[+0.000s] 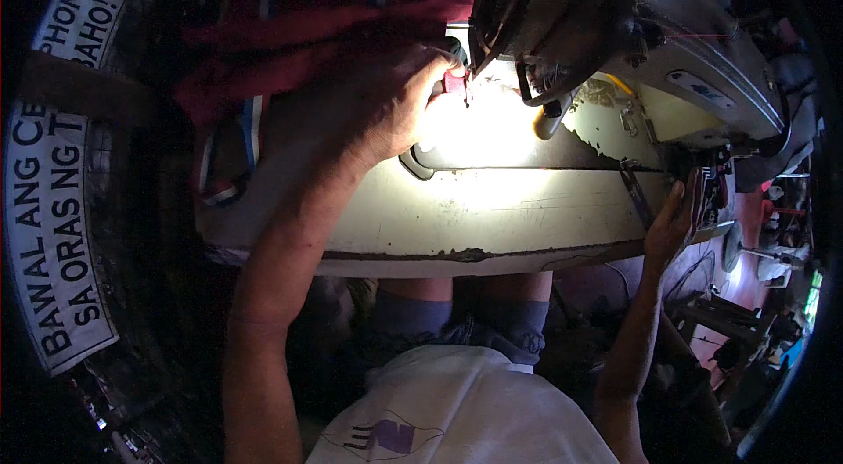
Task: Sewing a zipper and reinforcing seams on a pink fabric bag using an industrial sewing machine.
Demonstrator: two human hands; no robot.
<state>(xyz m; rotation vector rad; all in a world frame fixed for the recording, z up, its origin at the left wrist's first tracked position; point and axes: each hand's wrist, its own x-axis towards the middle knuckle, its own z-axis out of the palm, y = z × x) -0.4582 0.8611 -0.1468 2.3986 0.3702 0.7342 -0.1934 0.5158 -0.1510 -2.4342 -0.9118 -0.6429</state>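
My left hand (406, 108) is beside the needle area of a sewing machine (571, 16), on its lit white bed. Its fingers are closed on a small red piece of cloth (454, 83), which lies close to the presser area. A larger dark red cloth with striped straps (325, 34) is spread beyond my left wrist. At the right end of the table my right hand (669, 225) is closed on a dark striped piece (697, 196) that looks like cloth; some fingers are hidden behind it. A slim dark metal tool (636, 192) lies just left of that hand.
The white sewing table (527, 240) has a chipped front edge above my knees. The machine's arm (694, 34) curves over to the right. Signs with black lettering (53, 227) stand at the left. Clutter and a low wooden frame (724, 323) are at the lower right.
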